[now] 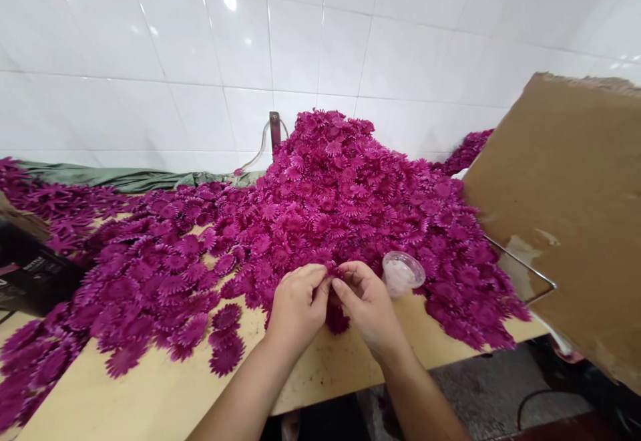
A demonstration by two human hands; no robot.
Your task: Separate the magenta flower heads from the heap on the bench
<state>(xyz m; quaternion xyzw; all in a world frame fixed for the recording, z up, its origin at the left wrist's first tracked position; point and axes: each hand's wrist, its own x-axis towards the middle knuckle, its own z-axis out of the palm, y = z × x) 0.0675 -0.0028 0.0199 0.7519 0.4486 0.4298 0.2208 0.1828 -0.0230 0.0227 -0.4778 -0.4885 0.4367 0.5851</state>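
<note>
My left hand (300,301) and my right hand (364,301) meet over the front of the table, fingertips pinched together. Between them is a small magenta artificial flower (332,270), mostly covered by the fingers. Just below the fingers hangs or lies another darker magenta flower (337,319); whether it is joined to the held one I cannot tell. Right of my right hand stands a clear plastic cup (402,274) with whitish contents. A large heap of magenta flowers (340,194) rises directly behind both hands.
More flower heads (150,280) spread over the left of the wooden table (150,401). A black box (33,274) sits at the far left. A big brown cardboard sheet (565,214) leans at the right, with a metal wire (525,270) by it. Green cloth (110,177) lies along the tiled wall.
</note>
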